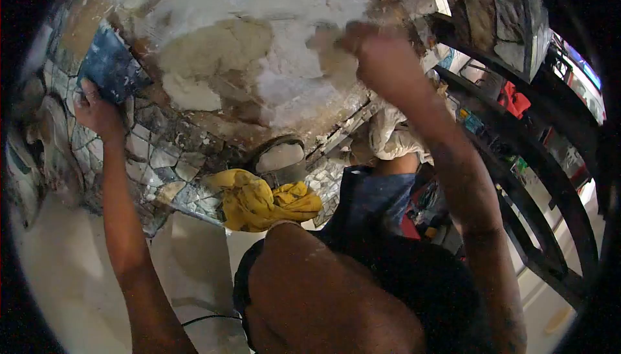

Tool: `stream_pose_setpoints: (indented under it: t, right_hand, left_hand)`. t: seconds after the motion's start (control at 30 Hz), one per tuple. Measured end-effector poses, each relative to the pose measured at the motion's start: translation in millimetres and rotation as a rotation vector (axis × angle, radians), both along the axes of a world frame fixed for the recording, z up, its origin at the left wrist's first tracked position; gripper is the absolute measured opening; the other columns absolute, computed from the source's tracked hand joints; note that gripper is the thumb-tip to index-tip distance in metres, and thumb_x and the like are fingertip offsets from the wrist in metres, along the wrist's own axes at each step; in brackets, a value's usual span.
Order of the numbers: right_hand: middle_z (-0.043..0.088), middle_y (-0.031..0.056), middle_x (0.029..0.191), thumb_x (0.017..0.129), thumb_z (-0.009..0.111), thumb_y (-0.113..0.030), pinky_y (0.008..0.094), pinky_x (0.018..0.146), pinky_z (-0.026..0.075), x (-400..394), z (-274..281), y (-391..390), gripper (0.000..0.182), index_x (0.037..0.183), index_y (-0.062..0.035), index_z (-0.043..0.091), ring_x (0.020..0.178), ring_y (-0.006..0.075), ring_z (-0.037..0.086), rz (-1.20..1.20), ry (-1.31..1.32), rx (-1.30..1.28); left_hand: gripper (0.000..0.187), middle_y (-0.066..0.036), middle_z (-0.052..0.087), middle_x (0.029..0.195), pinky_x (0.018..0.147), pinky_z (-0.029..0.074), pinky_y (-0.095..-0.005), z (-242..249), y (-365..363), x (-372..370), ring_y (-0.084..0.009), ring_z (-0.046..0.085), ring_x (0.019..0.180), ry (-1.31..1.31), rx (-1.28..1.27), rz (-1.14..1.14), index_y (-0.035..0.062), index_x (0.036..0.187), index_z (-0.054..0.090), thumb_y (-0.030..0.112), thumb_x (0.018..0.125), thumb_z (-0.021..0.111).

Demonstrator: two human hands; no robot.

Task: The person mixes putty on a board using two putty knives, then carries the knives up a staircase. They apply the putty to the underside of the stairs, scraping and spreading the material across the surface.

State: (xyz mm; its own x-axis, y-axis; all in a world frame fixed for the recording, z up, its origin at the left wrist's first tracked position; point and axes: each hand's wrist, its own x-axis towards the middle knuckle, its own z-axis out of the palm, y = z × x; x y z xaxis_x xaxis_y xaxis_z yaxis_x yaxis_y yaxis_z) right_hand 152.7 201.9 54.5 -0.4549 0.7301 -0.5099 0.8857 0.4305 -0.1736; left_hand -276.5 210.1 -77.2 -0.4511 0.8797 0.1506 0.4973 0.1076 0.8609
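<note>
My left hand (pixel 100 111) grips the lower edge of a dark blue, paint-smeared square sheet (pixel 110 63) at the upper left. At the upper right my right hand (pixel 381 56) is over the plastered surface (pixel 239 50), its fingers blurred and curled in; what they hold cannot be made out. Patches of white and beige plaster cover the brown surface. Below it lies an oval opening or dish (pixel 280 155) with pale material inside.
A yellow cloth (pixel 265 202) lies near my knee, and a whitish cloth (pixel 391 134) is right of centre. Broken stone tiles (pixel 155 153) line the surface's lower edge. Dark curved railings (pixel 517 140) stand at the right, with a red item (pixel 514 98) beyond.
</note>
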Motion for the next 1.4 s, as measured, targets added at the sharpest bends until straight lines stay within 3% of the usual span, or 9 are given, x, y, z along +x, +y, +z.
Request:
stream_pose_setpoints:
  t: [0.13, 0.27, 0.4, 0.53, 0.9, 0.93, 1.07, 1.17, 1.4]
  right_hand:
    - [0.059, 0.0133, 0.102, 0.058, 0.057, 0.003, 0.0406, 0.076, 0.048, -3.8, -22.1, -9.7, 0.043, 0.099, -0.0076, 0.062, 0.089, 0.0307, 0.058, 0.054, 0.107, 0.348]
    - [0.059, 0.0119, 0.099, 0.058, 0.057, 0.002, 0.0395, 0.078, 0.048, -4.1, 0.2, 6.8, 0.04, 0.097, -0.008, 0.063, 0.09, 0.0305, 0.058, -0.027, -0.058, 0.012]
    - [0.059, 0.0101, 0.092, 0.059, 0.056, 0.002, 0.039, 0.073, 0.048, 7.8, -38.0, 1.9, 0.035, 0.091, -0.0077, 0.063, 0.086, 0.0301, 0.058, 0.014, 0.101, 0.511]
    - [0.059, 0.011, 0.088, 0.06, 0.055, 0.001, 0.0384, 0.077, 0.048, -4.2, 0.1, 14.7, 0.032, 0.09, -0.0072, 0.063, 0.089, 0.0304, 0.057, -0.074, -0.096, 0.032]
    - [0.06, 0.0125, 0.093, 0.063, 0.059, -0.003, 0.0404, 0.07, 0.048, -20.1, -17.0, 23.3, 0.032, 0.094, -0.01, 0.065, 0.084, 0.0299, 0.059, -0.223, -0.032, 0.271]
    - [0.06, 0.0124, 0.094, 0.062, 0.059, -0.002, 0.0415, 0.069, 0.049, -20.1, -26.9, 9.0, 0.032, 0.093, -0.009, 0.065, 0.083, 0.0309, 0.06, 0.09, 0.032, 0.407]
    - [0.059, 0.0137, 0.099, 0.064, 0.057, -0.001, 0.0394, 0.073, 0.048, -15.2, 1.2, 32.0, 0.029, 0.092, -0.0075, 0.064, 0.088, 0.031, 0.059, -0.042, -0.018, 0.072]
    - [0.061, 0.0125, 0.087, 0.075, 0.052, -0.016, 0.041, 0.063, 0.05, -10.9, -26.5, 15.4, 0.02, 0.089, -0.0067, 0.062, 0.076, 0.03, 0.061, 0.121, 0.167, 0.495]
    - [0.06, 0.0096, 0.095, 0.062, 0.058, -0.002, 0.0395, 0.072, 0.048, -16.4, -8.9, 24.7, 0.034, 0.094, -0.0101, 0.064, 0.089, 0.0278, 0.058, 0.031, -0.038, 0.16]
  left_hand:
    - [0.037, -0.007, 0.054, 0.073, 0.061, 0.041, -0.0281, 18.4, -0.4, 27.1, -0.0147, 0.046, 0.064, -0.285, -0.071, 0.151, -0.0055, 0.081, 0.052, 0.03, 0.089, 0.053]
    - [0.036, -0.008, 0.056, 0.075, 0.062, 0.042, -0.0296, -7.8, -5.7, -7.3, -0.0144, 0.048, 0.066, 0.147, -0.063, -0.001, -0.007, 0.083, 0.053, 0.029, 0.09, 0.053]
    - [0.033, -0.007, 0.056, 0.076, 0.061, 0.041, -0.0292, -4.9, -3.6, 3.0, -0.0128, 0.048, 0.067, -0.098, -0.022, 0.02, -0.0059, 0.085, 0.053, 0.027, 0.09, 0.052]
    - [0.032, -0.006, 0.056, 0.077, 0.061, 0.041, -0.0284, 7.7, -0.5, 7.6, -0.012, 0.048, 0.067, 0.141, 0.028, -0.01, -0.005, 0.086, 0.054, 0.026, 0.091, 0.051]
    - [0.029, -0.004, 0.054, 0.072, 0.057, 0.039, -0.0265, -9.4, -4.2, -4.2, -0.0103, 0.045, 0.063, 0.213, -0.057, -0.012, -0.0024, 0.079, 0.052, 0.024, 0.09, 0.052]
    - [0.029, -0.004, 0.054, 0.071, 0.056, 0.038, -0.0263, -10.7, -3.1, -7.1, -0.0102, 0.044, 0.062, 0.21, -0.054, 0.006, -0.0023, 0.078, 0.052, 0.024, 0.09, 0.053]
    - [0.03, -0.004, 0.053, 0.07, 0.055, 0.038, -0.0266, -1.5, -2.9, -4.9, -0.0108, 0.044, 0.061, 0.276, -0.009, -0.067, -0.0026, 0.078, 0.051, 0.025, 0.089, 0.054]
    - [0.031, -0.005, 0.054, 0.07, 0.054, 0.038, -0.0279, -6.0, -3.8, -0.1, -0.0119, 0.044, 0.061, 0.308, 0.017, -0.097, -0.0033, 0.079, 0.051, 0.026, 0.089, 0.054]
    - [0.034, -0.005, 0.054, 0.068, 0.055, 0.038, -0.0294, 7.1, -4.2, 12.2, -0.0126, 0.045, 0.06, 0.185, -0.014, 0.039, -0.0039, 0.077, 0.051, 0.028, 0.089, 0.054]
